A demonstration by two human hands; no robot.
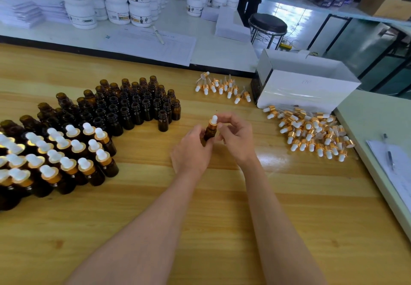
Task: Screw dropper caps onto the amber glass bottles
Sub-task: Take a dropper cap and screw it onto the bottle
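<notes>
My left hand (192, 149) grips a small amber bottle (209, 132) by its body, above the middle of the wooden table (222, 218). A dropper cap (214, 121) with a gold collar and white bulb sits on its neck, pinched at the collar by the fingertips of my right hand (236, 137). Several open amber bottles (133, 104) stand in rows to the left. Capped bottles (66, 157) stand at the near left. Loose dropper caps (311, 133) lie in a pile to the right, and a smaller group of caps (222, 87) lies further back.
A white box (307, 84) stands at the back right, just behind the pile. One lone open bottle (163, 121) stands left of my hands. A lower pale surface with paper and a pen (388, 151) borders the table on the right. White jars (115, 2) crowd the far counter.
</notes>
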